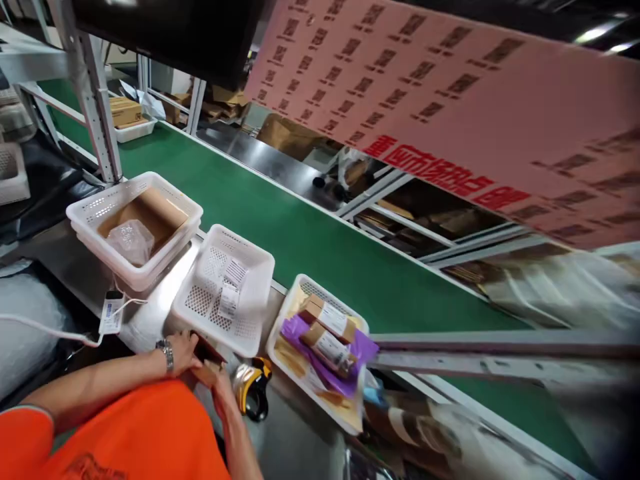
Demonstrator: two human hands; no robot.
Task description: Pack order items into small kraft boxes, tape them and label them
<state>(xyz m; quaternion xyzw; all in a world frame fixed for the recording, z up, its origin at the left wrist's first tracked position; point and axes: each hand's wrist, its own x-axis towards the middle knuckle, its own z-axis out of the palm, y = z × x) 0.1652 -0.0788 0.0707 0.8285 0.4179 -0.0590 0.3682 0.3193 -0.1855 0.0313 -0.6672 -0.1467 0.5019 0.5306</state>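
Note:
Close to my body, at the steel bench's front, my left hand (183, 351) is closed on a small brown cardboard piece (209, 349), perhaps a carton, with a watch on that wrist. My right hand (219, 385) grips the same piece from the other side, its fingers partly hidden. Just beyond both hands sits a white perforated basket (260, 267) with printed paper slips (230, 300) lying in it. A yellow and black tape dispenser (255, 388) rests on the bench right of my right hand.
A stacked pair of white baskets (85, 212) at left holds cardboard and a clear plastic bag. Another basket (277, 347) at right carries brown packages and a purple bag. A green conveyor belt (300, 233) runs behind them. A pink board with codes (400, 67) hangs overhead.

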